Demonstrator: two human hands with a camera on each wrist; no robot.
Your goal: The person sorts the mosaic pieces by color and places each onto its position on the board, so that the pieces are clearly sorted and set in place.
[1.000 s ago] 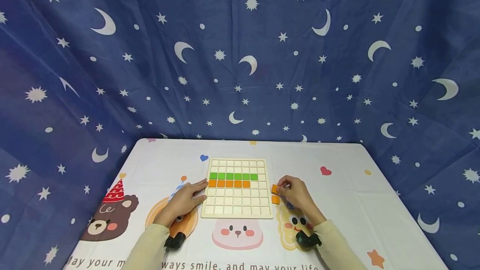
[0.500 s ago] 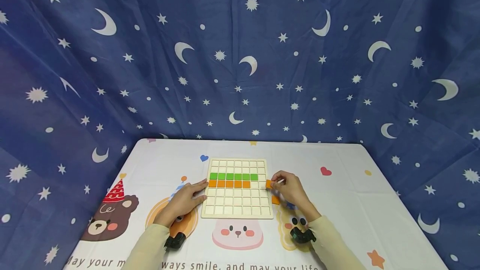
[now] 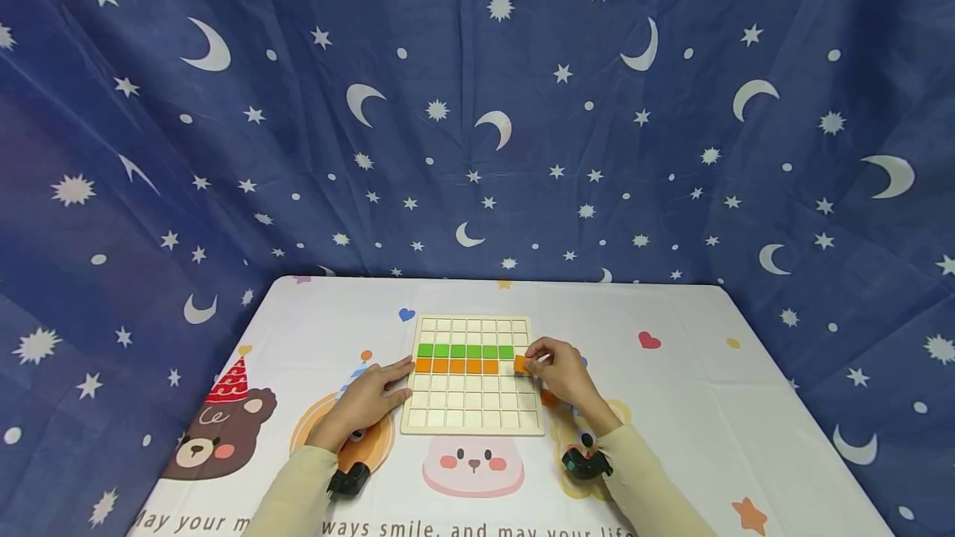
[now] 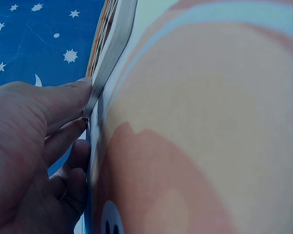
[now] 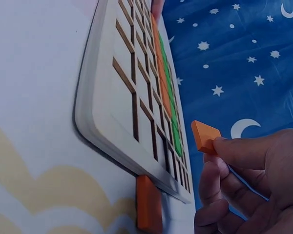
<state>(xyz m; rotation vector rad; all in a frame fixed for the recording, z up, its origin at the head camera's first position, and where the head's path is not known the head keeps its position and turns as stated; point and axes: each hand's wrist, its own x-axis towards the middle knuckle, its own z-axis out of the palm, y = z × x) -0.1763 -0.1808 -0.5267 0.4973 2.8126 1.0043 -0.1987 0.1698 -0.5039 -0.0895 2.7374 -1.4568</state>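
A pale wooden grid board (image 3: 472, 425) lies flat on the table, with a row of green tiles (image 3: 466, 351) and, just below it, a row of orange tiles (image 3: 458, 366). My right hand (image 3: 563, 370) pinches a square orange tile (image 5: 206, 137) between thumb and fingers, above the board's right side. My left hand (image 3: 366, 403) rests at the board's left edge, its fingers extended and touching the rim; in the left wrist view the thumb meets the edge of the board. One more orange tile (image 5: 149, 204) sits against the board's right edge, partly hidden by my right hand in the head view.
The table is covered by a white cloth (image 3: 686, 404) printed with cartoon animals, hearts and lettering. A blue curtain (image 3: 477, 147) with moons and stars rises behind and beside it. Each wrist carries a small dark camera.
My right hand has taken up the farther loose orange tile from beside the board and carried it left, over the board's right columns. The left hand has stayed in place.
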